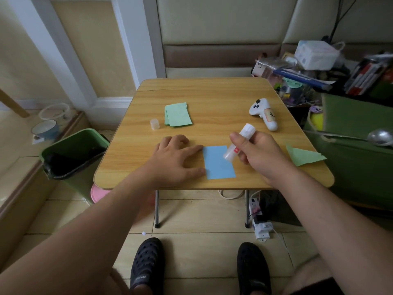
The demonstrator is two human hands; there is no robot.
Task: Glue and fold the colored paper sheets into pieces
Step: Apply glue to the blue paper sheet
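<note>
A blue paper sheet [219, 165] lies flat near the front edge of the wooden table [212, 96]. My left hand [174, 158] presses its left edge with spread, straight fingers. My right hand [257, 150] grips a white glue stick [238, 143], tilted with its open tip down on the sheet's upper right part. The glue stick's clear cap [154, 124] stands on the table to the left of a small stack of green paper sheets [177, 114]. A folded green paper piece [302, 155] lies at the table's right edge.
A white handheld controller [264, 113] lies at the table's back right. A green bin [72, 154] stands left of the table. Cluttered boxes and books [319, 69] and a green box with a metal ladle [378, 137] crowd the right side. A power strip [262, 228] lies on the floor.
</note>
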